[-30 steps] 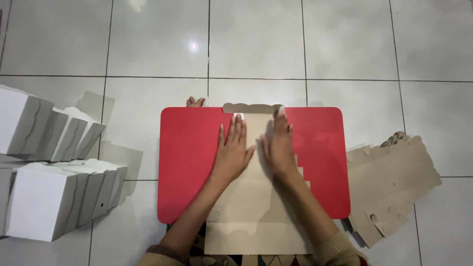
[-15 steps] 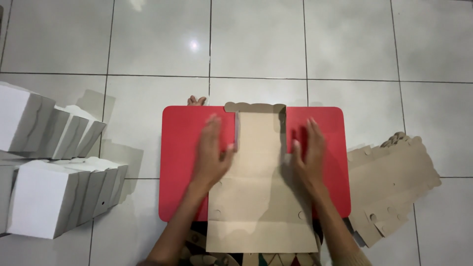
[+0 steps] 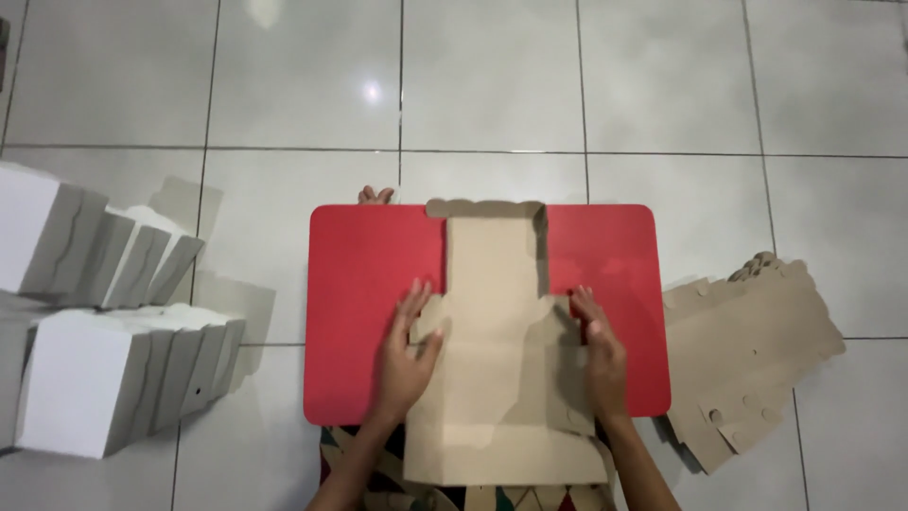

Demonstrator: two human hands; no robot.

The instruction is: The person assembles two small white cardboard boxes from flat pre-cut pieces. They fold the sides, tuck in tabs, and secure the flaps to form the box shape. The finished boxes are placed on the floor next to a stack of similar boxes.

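Two hands [image 3: 405, 364] (one red board [image 3: 374, 284])

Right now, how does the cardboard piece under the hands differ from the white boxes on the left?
The cardboard piece is brown and lies flat on the red board; the white boxes are folded up, standing in rows on the tiled floor. Both hands, left hand and right hand, press the cardboard piece; the white boxes lie untouched.

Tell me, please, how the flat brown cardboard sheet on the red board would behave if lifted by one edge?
The cardboard sheet looks thin with creased side flaps, so it would probably sag and hinge at the folds. It seems light for its size. On the smooth red board it would likely slide easily when pushed.
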